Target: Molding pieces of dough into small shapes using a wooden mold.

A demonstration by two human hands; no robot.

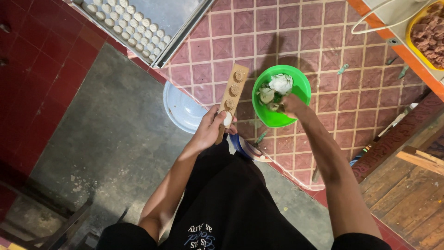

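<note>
Wooden mould (pixel 232 98) gripped in left hand (pixel 210 131); right hand (pixel 289 105) pinching dough (pixel 276 88), green bowl (pixel 298 88).

right hand fingers (pixel 283 105) – hidden in green bowl (pixel 296 83) | yellow tub (pixel 413 44) – cut off by edge

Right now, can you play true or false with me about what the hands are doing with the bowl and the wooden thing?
1. The left hand holds a wooden mould with round carved hollows. True.
2. The right hand is resting on the floor. False: it reaches into the green bowl.
3. The green bowl holds white dough lumps. True.
4. The tray at the top is bare. False: rows of small pale round pieces lie along its edge.
5. The green bowl sits on a wooden table. False: it sits on the tiled floor.
</note>
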